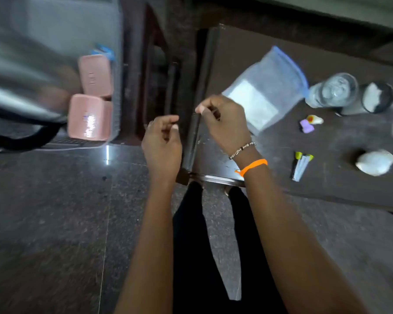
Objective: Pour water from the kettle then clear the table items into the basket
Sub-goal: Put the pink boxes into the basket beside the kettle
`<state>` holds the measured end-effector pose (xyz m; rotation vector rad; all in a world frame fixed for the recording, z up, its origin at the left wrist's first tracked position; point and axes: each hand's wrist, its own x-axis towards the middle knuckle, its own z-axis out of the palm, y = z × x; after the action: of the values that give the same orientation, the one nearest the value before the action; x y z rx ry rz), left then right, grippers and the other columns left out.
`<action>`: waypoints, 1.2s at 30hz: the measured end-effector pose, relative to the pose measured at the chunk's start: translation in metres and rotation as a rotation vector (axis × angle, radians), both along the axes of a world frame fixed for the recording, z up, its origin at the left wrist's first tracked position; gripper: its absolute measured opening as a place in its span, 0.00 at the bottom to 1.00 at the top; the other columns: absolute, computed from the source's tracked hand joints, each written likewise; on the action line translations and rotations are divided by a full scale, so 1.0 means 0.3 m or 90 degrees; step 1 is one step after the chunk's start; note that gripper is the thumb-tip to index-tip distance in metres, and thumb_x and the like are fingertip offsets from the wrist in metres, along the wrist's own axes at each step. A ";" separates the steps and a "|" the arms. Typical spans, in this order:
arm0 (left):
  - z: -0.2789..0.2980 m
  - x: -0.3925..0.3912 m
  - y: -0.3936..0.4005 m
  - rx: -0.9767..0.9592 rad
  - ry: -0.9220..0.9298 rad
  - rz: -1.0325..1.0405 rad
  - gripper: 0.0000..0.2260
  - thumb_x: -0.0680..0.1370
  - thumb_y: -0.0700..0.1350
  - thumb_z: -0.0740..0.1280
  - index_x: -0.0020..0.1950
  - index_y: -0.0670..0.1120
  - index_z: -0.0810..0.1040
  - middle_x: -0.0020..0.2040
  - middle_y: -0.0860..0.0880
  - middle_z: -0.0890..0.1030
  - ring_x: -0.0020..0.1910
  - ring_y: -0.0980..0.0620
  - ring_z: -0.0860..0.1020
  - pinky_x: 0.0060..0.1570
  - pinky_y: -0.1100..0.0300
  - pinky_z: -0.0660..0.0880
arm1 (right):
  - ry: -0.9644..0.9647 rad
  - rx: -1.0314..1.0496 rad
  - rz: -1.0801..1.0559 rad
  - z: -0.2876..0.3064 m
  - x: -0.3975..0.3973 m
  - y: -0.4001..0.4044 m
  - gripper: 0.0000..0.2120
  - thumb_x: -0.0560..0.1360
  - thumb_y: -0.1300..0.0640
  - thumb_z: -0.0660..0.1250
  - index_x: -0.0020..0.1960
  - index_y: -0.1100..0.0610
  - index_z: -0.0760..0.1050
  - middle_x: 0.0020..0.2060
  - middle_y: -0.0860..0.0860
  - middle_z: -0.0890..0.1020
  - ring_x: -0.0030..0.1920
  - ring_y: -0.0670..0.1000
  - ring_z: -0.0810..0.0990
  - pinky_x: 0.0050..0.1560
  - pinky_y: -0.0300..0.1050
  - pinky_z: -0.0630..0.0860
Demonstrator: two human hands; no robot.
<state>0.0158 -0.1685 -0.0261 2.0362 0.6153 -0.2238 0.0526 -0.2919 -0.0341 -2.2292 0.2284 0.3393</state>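
Overhead, 2 hands [191, 130], 2 pink boxes [93, 98], 1 basket [116, 123]

Left hand [162, 143] and right hand [226, 123] side by side, fingers loosely curled, empty.

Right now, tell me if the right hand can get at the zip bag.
Probably yes: the right hand hovers beside the zip bag, and nothing lies between them on the table.

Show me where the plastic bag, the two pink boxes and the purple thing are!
plastic bag [262, 91]: head view, on the clear middle of the bag.
pink boxes [89, 117]: head view, on the lid of the nearer box in the basket.
purple thing [306, 127]: head view, on its middle, on the table.
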 end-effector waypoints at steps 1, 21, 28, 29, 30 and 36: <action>-0.017 -0.030 -0.063 -0.013 0.027 -0.018 0.09 0.77 0.37 0.63 0.54 0.44 0.79 0.49 0.45 0.81 0.43 0.55 0.76 0.50 0.61 0.74 | 0.015 -0.008 -0.038 -0.011 -0.049 -0.085 0.06 0.74 0.62 0.64 0.43 0.59 0.80 0.42 0.55 0.83 0.40 0.48 0.75 0.45 0.40 0.69; -0.344 -0.197 -0.968 0.021 0.168 -0.351 0.11 0.74 0.33 0.61 0.52 0.40 0.79 0.48 0.41 0.80 0.47 0.43 0.79 0.52 0.56 0.75 | 0.100 -0.079 -0.276 -0.341 -0.335 -0.999 0.16 0.74 0.71 0.55 0.56 0.63 0.76 0.56 0.61 0.78 0.55 0.60 0.77 0.55 0.43 0.69; -0.440 -0.076 -1.118 0.047 0.090 -0.410 0.24 0.71 0.32 0.66 0.67 0.42 0.70 0.64 0.42 0.70 0.57 0.43 0.75 0.57 0.55 0.72 | 0.091 -0.120 -0.041 -0.469 -0.217 -1.089 0.19 0.76 0.64 0.58 0.66 0.57 0.71 0.69 0.55 0.70 0.70 0.54 0.66 0.70 0.41 0.61; -0.448 -0.065 -1.127 0.049 0.088 -0.420 0.25 0.71 0.33 0.67 0.67 0.43 0.70 0.65 0.43 0.70 0.58 0.44 0.75 0.57 0.56 0.72 | 0.098 -0.126 -0.013 -0.484 -0.210 -1.094 0.19 0.76 0.64 0.59 0.67 0.56 0.71 0.70 0.54 0.69 0.71 0.54 0.65 0.71 0.42 0.61; -0.455 -0.055 -1.135 0.057 0.088 -0.434 0.24 0.70 0.34 0.68 0.66 0.43 0.71 0.65 0.44 0.70 0.58 0.44 0.75 0.57 0.56 0.71 | 0.101 -0.129 0.000 -0.494 -0.206 -1.099 0.20 0.76 0.65 0.59 0.67 0.56 0.71 0.70 0.54 0.69 0.71 0.54 0.65 0.71 0.44 0.62; -0.484 -0.046 -1.177 0.164 0.105 -0.508 0.19 0.71 0.36 0.70 0.60 0.42 0.71 0.64 0.45 0.70 0.56 0.42 0.74 0.49 0.47 0.74 | 0.111 -0.196 -0.036 -0.498 -0.223 -1.093 0.19 0.71 0.68 0.61 0.59 0.56 0.73 0.63 0.57 0.70 0.60 0.60 0.70 0.52 0.53 0.76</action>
<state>0.0020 -0.5215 -0.1714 2.4433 -0.1165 -0.8170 -0.0141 -0.6199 -0.1834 -2.4902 0.4630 0.4972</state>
